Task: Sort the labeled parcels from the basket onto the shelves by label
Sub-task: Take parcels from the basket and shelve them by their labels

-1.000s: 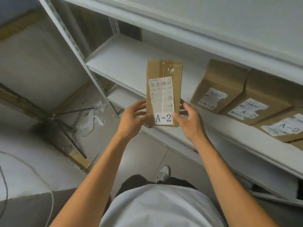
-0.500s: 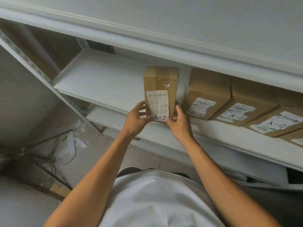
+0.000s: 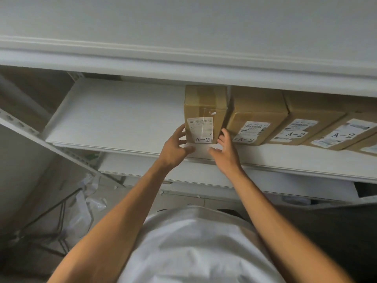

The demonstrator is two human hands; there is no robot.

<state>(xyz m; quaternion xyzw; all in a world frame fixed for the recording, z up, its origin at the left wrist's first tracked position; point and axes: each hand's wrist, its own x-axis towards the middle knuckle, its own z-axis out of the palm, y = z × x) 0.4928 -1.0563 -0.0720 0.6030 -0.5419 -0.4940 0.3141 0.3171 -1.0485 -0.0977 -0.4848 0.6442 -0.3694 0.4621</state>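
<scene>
Both hands loosened: left hand [image 3: 175,147] fingertips touching left face of A-2 parcel [image 3: 205,114], right hand [image 3: 225,153] spread just beside its right lower corner. Parcel: tall brown carton, white barcode label, standing upright near front edge of shelf [image 3: 114,119], beside row of A-2 cartons [image 3: 257,117].

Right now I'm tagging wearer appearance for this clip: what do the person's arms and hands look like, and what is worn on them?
Both forearms are bare up to the frame's lower edge, with no sleeves showing. The left hand and right hand wear no gloves, and no rings, watch or wristband are visible. The only clothing seen is a white shirt over the torso.
</scene>
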